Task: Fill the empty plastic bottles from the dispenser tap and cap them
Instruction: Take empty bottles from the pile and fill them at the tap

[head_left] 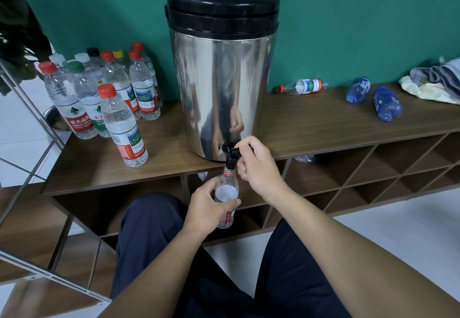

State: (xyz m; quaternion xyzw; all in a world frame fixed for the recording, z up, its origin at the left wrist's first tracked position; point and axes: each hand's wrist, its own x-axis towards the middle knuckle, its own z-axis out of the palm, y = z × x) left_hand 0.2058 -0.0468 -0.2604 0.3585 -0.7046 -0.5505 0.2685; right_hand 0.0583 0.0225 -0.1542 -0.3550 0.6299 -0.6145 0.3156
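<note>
While my left hand [206, 208] grips the upright bottle [226, 193], mouth just under the spout, my right hand [256, 165] pinches the tap lever [236, 149].

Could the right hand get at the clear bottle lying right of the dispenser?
Probably yes: the shelf top between is bare, but the right hand grips the tap, so it must release before reaching the lying bottle.

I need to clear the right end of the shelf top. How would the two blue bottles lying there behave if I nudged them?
Both blue bottles lie on their sides on the wooden shelf top, so a sideways nudge would probably roll them. They look empty, so likely light and quick to skid. The thin plastic would probably dent under a firm squeeze.
</note>
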